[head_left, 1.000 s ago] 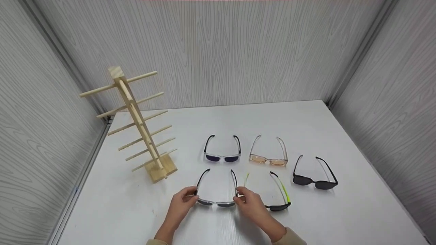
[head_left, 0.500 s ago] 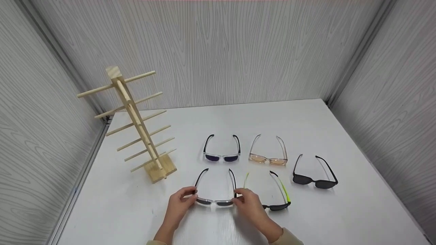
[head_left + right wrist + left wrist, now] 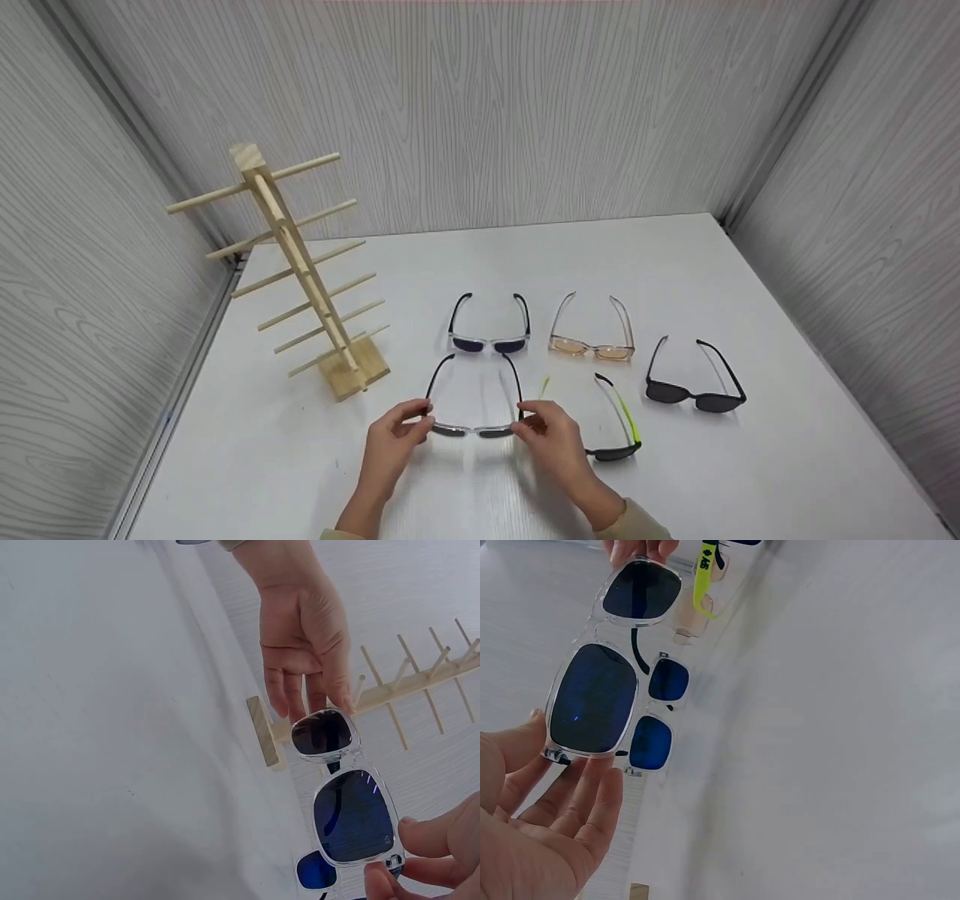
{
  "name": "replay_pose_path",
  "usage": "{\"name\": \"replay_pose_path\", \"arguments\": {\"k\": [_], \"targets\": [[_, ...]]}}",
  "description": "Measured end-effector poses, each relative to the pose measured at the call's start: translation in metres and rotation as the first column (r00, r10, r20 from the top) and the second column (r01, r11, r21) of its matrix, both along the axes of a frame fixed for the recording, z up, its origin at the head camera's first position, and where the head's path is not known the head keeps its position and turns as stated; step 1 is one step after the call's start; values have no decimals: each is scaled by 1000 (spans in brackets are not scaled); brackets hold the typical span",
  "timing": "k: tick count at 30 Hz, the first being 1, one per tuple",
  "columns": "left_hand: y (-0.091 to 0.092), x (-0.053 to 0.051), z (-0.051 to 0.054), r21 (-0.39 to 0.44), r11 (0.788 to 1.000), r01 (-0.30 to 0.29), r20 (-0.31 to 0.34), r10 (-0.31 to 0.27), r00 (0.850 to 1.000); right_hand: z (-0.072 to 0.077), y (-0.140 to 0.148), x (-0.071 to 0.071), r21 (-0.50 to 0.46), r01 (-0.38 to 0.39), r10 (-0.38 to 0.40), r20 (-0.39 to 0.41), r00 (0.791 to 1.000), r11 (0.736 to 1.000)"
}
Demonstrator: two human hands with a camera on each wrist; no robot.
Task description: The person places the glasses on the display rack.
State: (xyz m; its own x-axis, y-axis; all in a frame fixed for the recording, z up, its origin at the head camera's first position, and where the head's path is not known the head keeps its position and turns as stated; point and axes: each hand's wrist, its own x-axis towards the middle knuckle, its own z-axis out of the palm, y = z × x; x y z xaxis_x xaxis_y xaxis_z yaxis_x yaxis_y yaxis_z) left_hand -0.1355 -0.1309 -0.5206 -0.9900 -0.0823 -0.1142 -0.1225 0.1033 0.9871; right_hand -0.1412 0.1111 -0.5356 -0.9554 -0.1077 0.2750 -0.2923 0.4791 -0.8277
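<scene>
Both hands hold one pair of sunglasses [image 3: 495,432] with a clear frame, dark lenses and black arms, just above the table. My left hand [image 3: 390,446] pinches its left hinge corner, and my right hand [image 3: 556,448] pinches the right one. In the left wrist view the left thumb and fingers grip the frame's end by the large lens [image 3: 592,699]. The right wrist view shows the right fingers on the opposite end, beside a lens [image 3: 354,816]. The arms of the glasses point away, unfolded.
A wooden peg rack [image 3: 300,262] stands at the left. Behind the hands lie clear-framed sunglasses [image 3: 510,346] and orange-tinted glasses [image 3: 613,352]. Black sunglasses [image 3: 716,403] lie at the right; a black and neon-yellow pair [image 3: 615,454] is beside the right hand, partly hidden by it.
Both hands have raised the held sunglasses off the table and moved them slightly away from the body. Their arm tips now reach close to the clear-framed pair behind. The other glasses stay put.
</scene>
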Motion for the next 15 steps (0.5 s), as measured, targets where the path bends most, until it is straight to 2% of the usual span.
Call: {"name": "replay_pose_path", "arguments": {"k": [2,4,10,13,15], "targets": [[1,2,7,-10,1000,-9,-18,9,1000,1,0,0,-25,3,-4,-35,999,1000],[2,3,9,-12,1000,-20,-32,20,999,2,0,-1,-59,1,-5,-58,998,998],[-1,-1,-2,26,999,-41,-41,42,998,7,-1,-2,-208,-18,-5,-107,994,978],[2,4,13,35,998,-44,-40,45,998,23,-4,2,-235,-23,-6,-121,993,972],[3,5,17,41,998,-43,-44,45,998,33,-5,6,-239,-23,-7,-125,992,971]]}}
